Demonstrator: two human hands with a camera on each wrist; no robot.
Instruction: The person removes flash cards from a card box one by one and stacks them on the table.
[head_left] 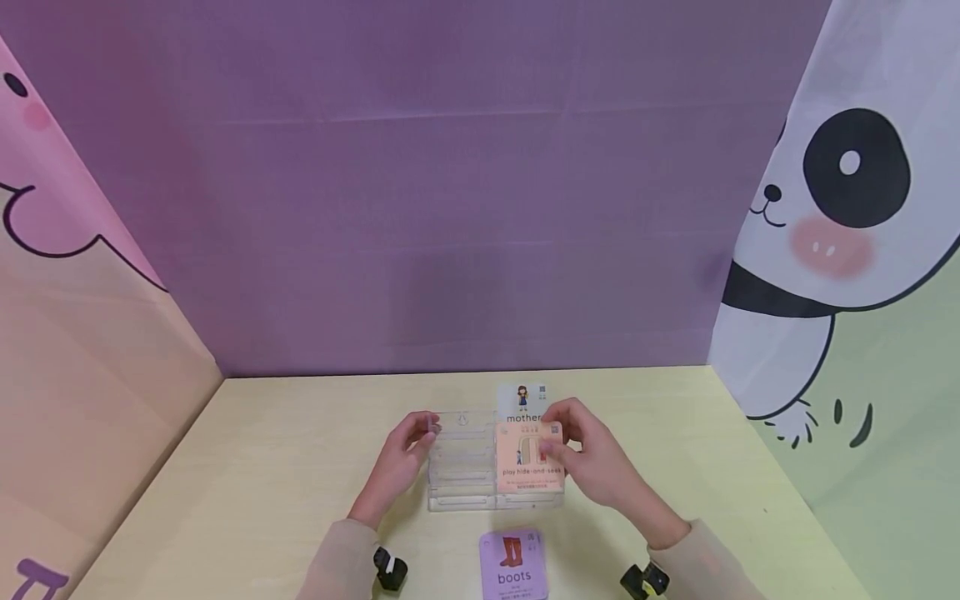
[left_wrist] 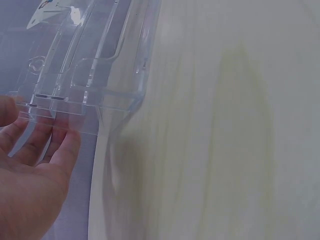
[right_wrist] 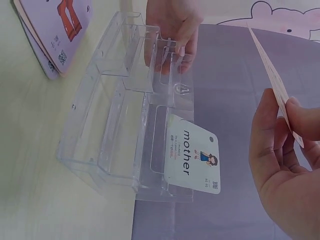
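A clear plastic tiered card holder [head_left: 462,467] stands on the table. My left hand [head_left: 405,458] grips its upper left edge, thumb on one side and fingers on the other, as the left wrist view shows. Between the thumb and fingers of my right hand [head_left: 592,454] is a pinched orange card [head_left: 517,479] reading "play hide-and-seek". In the right wrist view that card [right_wrist: 275,75] appears edge-on, apart from the holder. A white "mother" card [right_wrist: 192,155] sits in the back right slot of the holder.
In front of the holder, a small stack of cards topped by a purple "boots" card [head_left: 513,562] lies on the pale wooden table [head_left: 300,467]. A purple cloth backdrop [head_left: 465,208] rises behind the table, with printed panels at both sides.
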